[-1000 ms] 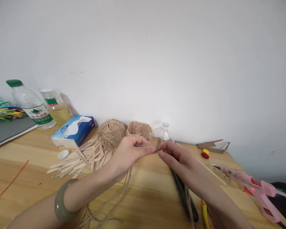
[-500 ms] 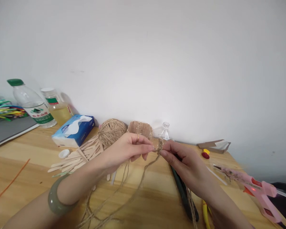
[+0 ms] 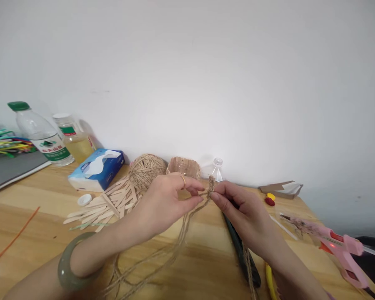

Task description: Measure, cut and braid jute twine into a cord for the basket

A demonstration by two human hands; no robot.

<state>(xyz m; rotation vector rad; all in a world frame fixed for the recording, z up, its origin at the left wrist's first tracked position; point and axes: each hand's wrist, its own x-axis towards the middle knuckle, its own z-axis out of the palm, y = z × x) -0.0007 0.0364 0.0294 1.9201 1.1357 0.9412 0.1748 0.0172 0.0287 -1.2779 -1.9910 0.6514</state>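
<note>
My right hand (image 3: 242, 210) pinches a short, tightly knotted piece of jute twine (image 3: 211, 183) between thumb and forefinger, its end standing up above the fingertips. On the left, my left hand (image 3: 165, 200), with a gold ring and a green bangle on that arm, has its thumb and fingers curled round a thin strand beside the knot. Loose twine strands (image 3: 183, 231) hang from the knot and trail down to the table. More twine (image 3: 248, 266) dangles below my right hand.
Behind my hands are a twine ball (image 3: 147, 170), a stick-walled container (image 3: 184, 166) and a clear bottle top (image 3: 217, 166). Wooden craft sticks (image 3: 103, 208), a tissue pack (image 3: 96, 168) and bottles (image 3: 46, 139) lie left. Right are a dark-handled tool (image 3: 240, 246) and a pink glue gun (image 3: 337, 246).
My left hand has turned, with thumb and forefinger now farther apart at the strand. The loose strands have been drawn together nearer the knot. My right hand keeps its pinch.
</note>
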